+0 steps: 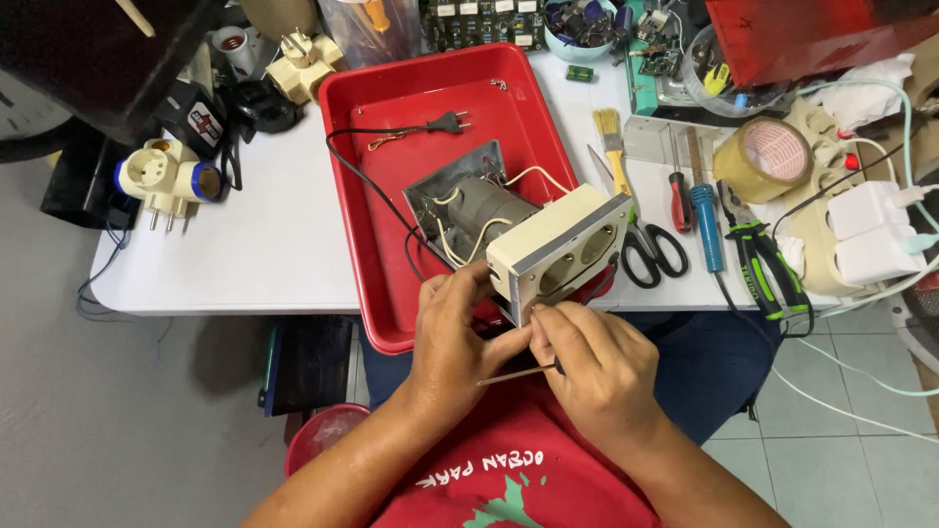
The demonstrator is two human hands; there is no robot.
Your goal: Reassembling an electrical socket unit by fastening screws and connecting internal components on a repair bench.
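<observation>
A cream socket box [559,252] with two round outlets and an open back showing a grey transformer [486,203] and white wires rests tilted over the near edge of a red tray [430,98]. My left hand [452,332] grips the box's lower left corner. My right hand [597,362] holds a thin screwdriver [516,374] with its shaft pointing left, just under the box. A black cord with a plug [445,123] runs from the box across the tray.
On the white table right of the tray lie a paintbrush [611,142], scissors [650,244], a red screwdriver [680,196], a blue tool [706,220], green-handled pliers [768,264], brown tape [763,161] and a power strip with white chargers [866,230]. Plug adapters [166,181] sit left.
</observation>
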